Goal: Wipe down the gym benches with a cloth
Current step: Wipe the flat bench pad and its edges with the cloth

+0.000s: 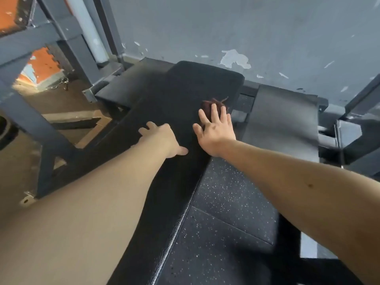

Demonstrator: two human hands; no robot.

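A long black padded bench [164, 103] runs from the bottom of the view toward the grey wall. On its far right part lies a dark red cloth [209, 105], bunched up with frayed threads sticking out. My right hand [214, 128] lies flat on the cloth with its fingers spread and straight, pressing it onto the pad. My left hand [162, 138] rests on the bench beside it, to the left, fingers relaxed and thumb out, holding nothing.
A grey steel rack frame [49, 124] stands left of the bench. Black side pads [281, 120] sit to the right, with another [131, 81] on the left near the wall. Speckled rubber flooring [226, 202] lies right of the bench. The peeling grey wall [246, 33] closes the far end.
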